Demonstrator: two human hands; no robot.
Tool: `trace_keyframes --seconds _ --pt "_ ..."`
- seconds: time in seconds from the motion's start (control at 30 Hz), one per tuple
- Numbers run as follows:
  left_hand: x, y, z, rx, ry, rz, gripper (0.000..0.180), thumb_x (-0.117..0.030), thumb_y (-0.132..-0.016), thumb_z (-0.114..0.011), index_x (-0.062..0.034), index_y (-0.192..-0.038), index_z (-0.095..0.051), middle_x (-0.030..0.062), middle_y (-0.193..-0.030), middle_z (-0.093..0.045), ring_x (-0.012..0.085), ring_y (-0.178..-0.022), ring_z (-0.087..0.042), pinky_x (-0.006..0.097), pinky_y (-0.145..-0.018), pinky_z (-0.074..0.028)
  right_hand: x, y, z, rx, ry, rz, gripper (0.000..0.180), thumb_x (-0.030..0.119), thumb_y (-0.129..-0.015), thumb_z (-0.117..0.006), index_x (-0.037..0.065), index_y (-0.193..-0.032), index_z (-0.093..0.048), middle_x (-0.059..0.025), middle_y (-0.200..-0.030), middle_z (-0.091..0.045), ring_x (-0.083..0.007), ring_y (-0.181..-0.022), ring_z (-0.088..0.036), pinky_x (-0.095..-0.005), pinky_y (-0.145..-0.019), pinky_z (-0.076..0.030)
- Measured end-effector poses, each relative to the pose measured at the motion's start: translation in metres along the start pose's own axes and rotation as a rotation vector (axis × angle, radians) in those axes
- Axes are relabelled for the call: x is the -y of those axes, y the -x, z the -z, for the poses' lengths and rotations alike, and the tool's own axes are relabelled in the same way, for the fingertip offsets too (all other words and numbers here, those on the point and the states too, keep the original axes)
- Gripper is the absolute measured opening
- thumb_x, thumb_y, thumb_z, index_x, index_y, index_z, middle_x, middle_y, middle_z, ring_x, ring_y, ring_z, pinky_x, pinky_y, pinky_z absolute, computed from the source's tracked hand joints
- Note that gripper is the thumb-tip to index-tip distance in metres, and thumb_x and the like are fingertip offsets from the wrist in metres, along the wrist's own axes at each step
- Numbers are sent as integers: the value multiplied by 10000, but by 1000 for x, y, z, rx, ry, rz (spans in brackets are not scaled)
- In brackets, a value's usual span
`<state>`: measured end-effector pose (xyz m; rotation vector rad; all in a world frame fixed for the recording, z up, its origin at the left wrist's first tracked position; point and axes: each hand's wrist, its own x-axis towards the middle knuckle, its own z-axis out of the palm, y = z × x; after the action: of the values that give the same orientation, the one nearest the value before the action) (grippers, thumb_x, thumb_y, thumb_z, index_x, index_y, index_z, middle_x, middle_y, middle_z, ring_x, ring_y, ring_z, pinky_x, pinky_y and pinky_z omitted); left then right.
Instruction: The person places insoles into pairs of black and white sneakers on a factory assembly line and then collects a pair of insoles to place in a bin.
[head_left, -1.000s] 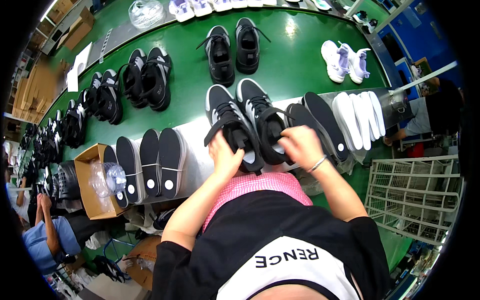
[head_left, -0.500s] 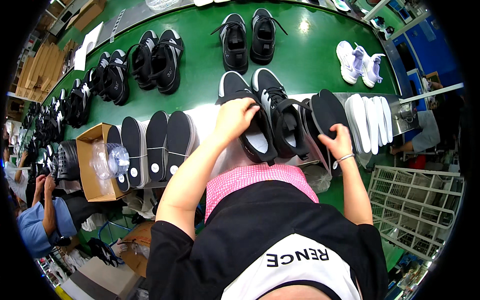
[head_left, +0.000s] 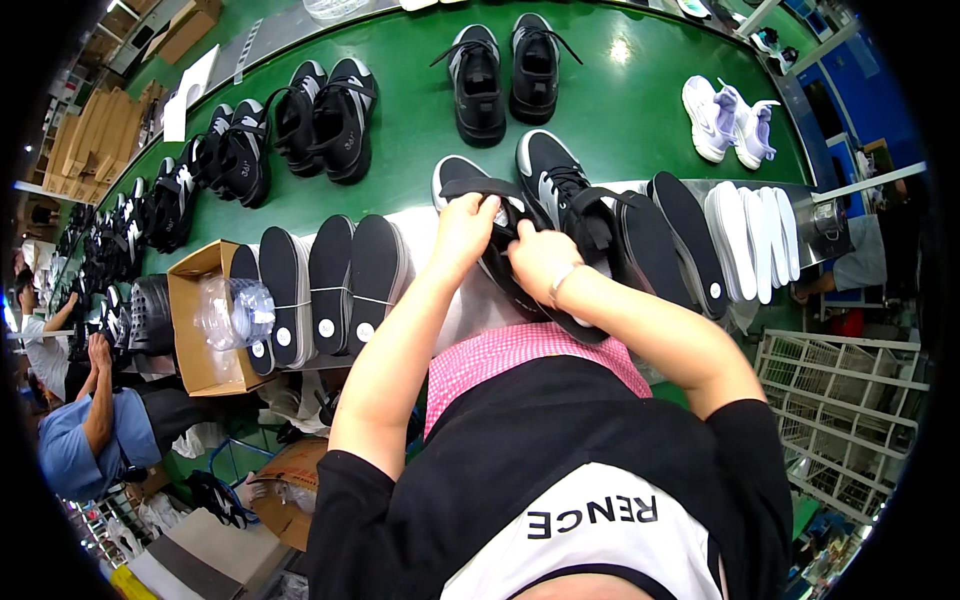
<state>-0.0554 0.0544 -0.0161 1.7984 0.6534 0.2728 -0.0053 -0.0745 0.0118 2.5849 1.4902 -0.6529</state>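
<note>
A black and grey sneaker (head_left: 456, 176) stands at the table's near edge, toe pointing away. My left hand (head_left: 466, 232) is closed on its tongue and strap, drawing them up. Reaching across from the right, my right hand (head_left: 541, 258) is at the shoe's opening, its fingers curled inward. It seems to hold a black insole; a rounded dark end (head_left: 582, 329) shows below the wrist, mostly hidden by the forearm. The matching sneaker (head_left: 550, 160) stands just right of it, partly behind my right hand. Stacks of black insoles (head_left: 688, 235) lie farther right.
White insoles (head_left: 742, 235) lie beyond the black ones. Left of me are banded insole stacks (head_left: 330, 285) and a cardboard box (head_left: 205, 370) with clear plastic inside. Black sneakers (head_left: 478, 90) stand across the green table (head_left: 620, 110), white-lilac ones (head_left: 712, 120) at right. A person in blue (head_left: 95, 440) works at left.
My right hand has moved left from the black insoles to the sneaker's opening. My left hand keeps its grip at the tongue. The right-hand sneaker has shifted slightly away.
</note>
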Motion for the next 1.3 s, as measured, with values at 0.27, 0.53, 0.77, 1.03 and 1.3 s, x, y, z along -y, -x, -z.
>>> trace_keyframes --seconds 0.27,0.53,0.77,1.03,1.3 --pt "0 10 0 -199 -181 -87 320 -272 -829 -511 22 -719 -571 216 -674 -572 375 -669 -566 431 -616 -422 0 74 49 52 209 54 463 415 -687 -633 35 -940 -559 -159 -1000 -548 -285 -901 -562 -382 -773 -386" --pt "-3 14 0 -181 -139 -83 313 -266 -830 -513 24 -731 -578 212 -668 -571 361 -645 -565 408 -596 -421 5 30 14 -67 101 166 151 101 -727 -536 47 -798 -658 -138 -801 -613 -285 -775 -612 -356 -675 -507" --pt "-1 12 0 -196 -12 -98 296 -249 -827 -535 31 -737 -567 193 -624 -554 315 -561 -536 374 -546 -400 15 -28 14 534 212 72 242 87 -724 -553 33 -934 -660 -132 -949 -640 -237 -880 -625 -341 -726 -495" --pt "4 11 -1 -207 -66 -112 303 -265 -828 -529 17 -726 -575 202 -639 -560 354 -606 -552 408 -565 -410 21 -33 1 455 248 0 227 121 -755 -554 44 -939 -663 -118 -961 -640 -223 -929 -609 -294 -773 -475" --pt "0 14 -1 -222 -135 -115 296 -268 -831 -520 5 -736 -585 201 -661 -574 375 -655 -561 426 -589 -425 16 -5 26 574 317 224 260 143 -731 -539 33 -942 -643 -159 -902 -642 -265 -874 -621 -342 -740 -478"
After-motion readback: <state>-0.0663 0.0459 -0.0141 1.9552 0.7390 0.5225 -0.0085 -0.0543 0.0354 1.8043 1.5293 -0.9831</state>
